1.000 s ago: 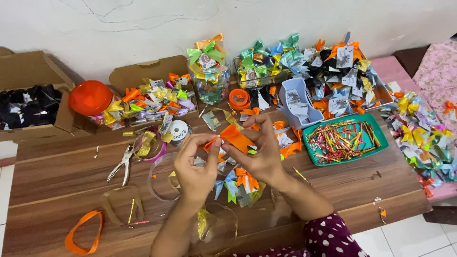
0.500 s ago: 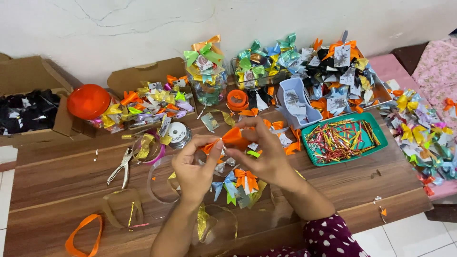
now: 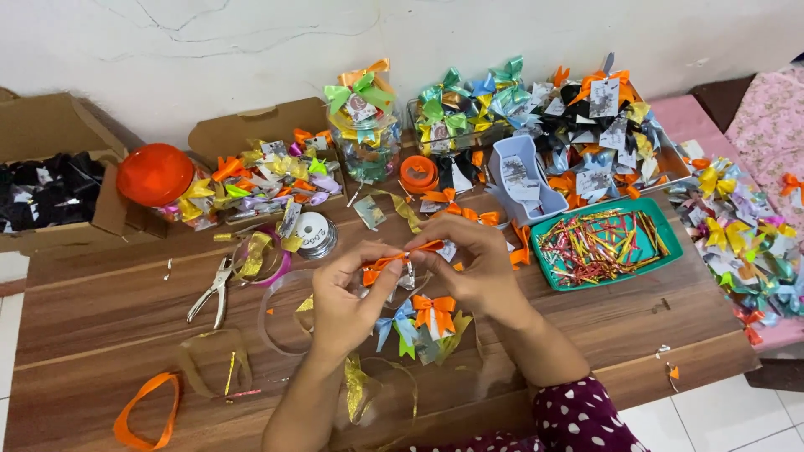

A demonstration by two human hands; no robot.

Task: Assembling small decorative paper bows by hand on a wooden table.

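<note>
Both hands meet over the middle of the wooden table (image 3: pixel 100 310). My left hand (image 3: pixel 347 297) and my right hand (image 3: pixel 473 264) pinch a folded orange ribbon piece (image 3: pixel 394 261) between their fingertips, holding it just above the table. Right below the hands lies a small heap of finished bows, with an orange bow (image 3: pixel 434 310) on top and a blue one (image 3: pixel 400 325) beside it. My right forearm wears a dark maroon dotted sleeve (image 3: pixel 578 418).
Metal pliers (image 3: pixel 213 289) lie left of the hands. A green tray of coloured twist ties (image 3: pixel 603 243) sits to the right. Boxes and a jar of bows line the back, beside an orange lid (image 3: pixel 155 174). An orange ribbon loop (image 3: pixel 146 410) lies near the front edge.
The orange ribbon has been folded flatter and narrower between the fingertips, and both hands have drawn closer together around it. Nothing else on the table has moved.
</note>
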